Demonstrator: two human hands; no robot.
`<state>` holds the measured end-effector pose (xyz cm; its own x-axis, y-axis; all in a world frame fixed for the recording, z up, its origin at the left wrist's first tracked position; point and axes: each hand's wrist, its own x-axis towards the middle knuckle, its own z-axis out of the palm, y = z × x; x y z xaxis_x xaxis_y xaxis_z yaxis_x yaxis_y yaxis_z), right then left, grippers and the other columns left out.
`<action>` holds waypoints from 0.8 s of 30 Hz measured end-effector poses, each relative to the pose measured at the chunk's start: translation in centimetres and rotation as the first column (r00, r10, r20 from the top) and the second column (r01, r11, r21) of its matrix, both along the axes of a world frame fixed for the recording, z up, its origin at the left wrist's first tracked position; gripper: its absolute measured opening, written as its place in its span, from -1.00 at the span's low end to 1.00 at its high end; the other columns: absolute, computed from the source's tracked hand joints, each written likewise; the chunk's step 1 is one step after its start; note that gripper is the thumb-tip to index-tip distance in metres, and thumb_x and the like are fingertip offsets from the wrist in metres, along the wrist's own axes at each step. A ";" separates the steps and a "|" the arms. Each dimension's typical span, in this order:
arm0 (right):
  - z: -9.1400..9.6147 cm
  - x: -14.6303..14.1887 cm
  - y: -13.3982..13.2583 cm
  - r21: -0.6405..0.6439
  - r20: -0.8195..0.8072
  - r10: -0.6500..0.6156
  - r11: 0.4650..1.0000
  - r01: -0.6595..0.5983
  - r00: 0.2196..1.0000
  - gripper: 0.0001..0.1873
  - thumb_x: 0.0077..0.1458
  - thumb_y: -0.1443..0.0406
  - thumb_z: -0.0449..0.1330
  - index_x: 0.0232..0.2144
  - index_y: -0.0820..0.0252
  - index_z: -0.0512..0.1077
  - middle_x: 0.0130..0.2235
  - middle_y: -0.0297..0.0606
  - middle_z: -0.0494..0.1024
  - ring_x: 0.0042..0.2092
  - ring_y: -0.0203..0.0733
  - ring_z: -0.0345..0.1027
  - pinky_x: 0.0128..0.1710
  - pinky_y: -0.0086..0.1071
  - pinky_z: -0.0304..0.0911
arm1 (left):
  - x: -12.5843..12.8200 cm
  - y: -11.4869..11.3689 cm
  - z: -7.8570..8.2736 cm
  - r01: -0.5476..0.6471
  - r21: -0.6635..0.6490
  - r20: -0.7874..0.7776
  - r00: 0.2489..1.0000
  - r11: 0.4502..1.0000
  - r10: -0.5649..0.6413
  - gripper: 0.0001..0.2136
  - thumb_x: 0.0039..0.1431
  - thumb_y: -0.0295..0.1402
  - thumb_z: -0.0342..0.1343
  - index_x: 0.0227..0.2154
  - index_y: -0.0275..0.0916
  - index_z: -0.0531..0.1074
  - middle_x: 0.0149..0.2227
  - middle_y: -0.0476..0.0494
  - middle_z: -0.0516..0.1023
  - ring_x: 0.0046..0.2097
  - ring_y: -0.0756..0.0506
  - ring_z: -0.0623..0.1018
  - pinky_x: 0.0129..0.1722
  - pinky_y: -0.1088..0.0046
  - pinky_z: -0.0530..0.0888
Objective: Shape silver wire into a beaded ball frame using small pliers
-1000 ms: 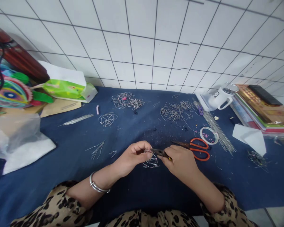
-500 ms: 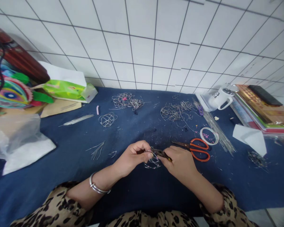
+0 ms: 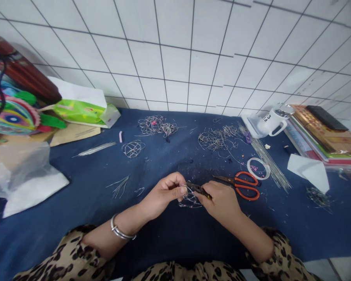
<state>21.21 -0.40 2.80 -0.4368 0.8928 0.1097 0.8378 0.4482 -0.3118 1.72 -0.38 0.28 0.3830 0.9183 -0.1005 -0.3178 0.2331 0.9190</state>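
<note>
My left hand (image 3: 165,192) is closed in a pinch on a small round wire cage (image 3: 189,199) held just above the blue cloth (image 3: 76,187). My right hand (image 3: 220,201) is wrapped round dark pliers (image 3: 196,188), and the pliers' tip meets the top of the wire cage between the two hands. A silver bangle sits on my left wrist. Both sleeves are leopard print.
Orange-handled scissors (image 3: 243,184) lie right of my right hand, beside a white tape ring (image 3: 259,168). Wire bundles (image 3: 216,138) and another wire cage (image 3: 133,148) lie further back. A white mug (image 3: 270,120), stacked books (image 3: 321,132) and a plastic bag (image 3: 20,171) line the sides.
The wire cage has turned slightly between my fingers and both hands have shifted a little towards the wall. Nothing else has moved.
</note>
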 end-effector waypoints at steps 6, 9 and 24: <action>-0.2 0.1 0.0 -0.008 0.011 -0.004 1.000 0.004 1.000 -0.61 0.14 0.07 -0.01 -0.58 0.20 0.29 -0.54 -0.36 0.35 -0.46 -0.36 0.20 -0.46 -0.47 -0.08 | -0.1 0.1 0.2 0.022 -0.034 0.003 1.000 0.999 -0.022 -0.88 0.07 -0.41 0.16 -0.38 -0.31 0.32 -0.50 0.04 0.32 -0.50 0.10 0.27 -0.49 0.59 0.23; -0.4 0.1 0.1 -0.008 0.010 -0.004 1.000 0.004 1.000 -0.60 0.14 0.06 -0.01 -0.58 0.20 0.29 -0.54 -0.36 0.35 -0.46 -0.36 0.21 -0.46 -0.47 -0.08 | -0.2 0.1 0.0 0.030 -0.050 -0.012 0.999 0.998 -0.030 -0.88 0.06 -0.41 0.17 -0.41 -0.33 0.34 -0.51 0.03 0.32 -0.51 0.11 0.27 -0.49 0.58 0.23; -0.8 0.0 0.1 0.029 0.059 -0.007 1.000 0.005 0.998 -0.66 0.13 0.10 0.01 -0.55 0.18 0.32 -0.51 -0.35 0.36 -0.44 -0.33 0.22 -0.44 -0.43 -0.09 | 0.0 0.1 -0.1 0.025 -0.094 -0.012 1.000 0.995 -0.026 -0.90 0.04 -0.42 0.18 -0.44 -0.33 0.37 -0.53 0.04 0.33 -0.52 0.11 0.26 -0.48 0.59 0.22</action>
<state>21.20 -0.29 1.98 -0.4383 0.8921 0.1097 0.8570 0.4516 -0.2482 1.68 -0.31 0.16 0.4041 0.8946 -0.1908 -0.2983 0.3260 0.8971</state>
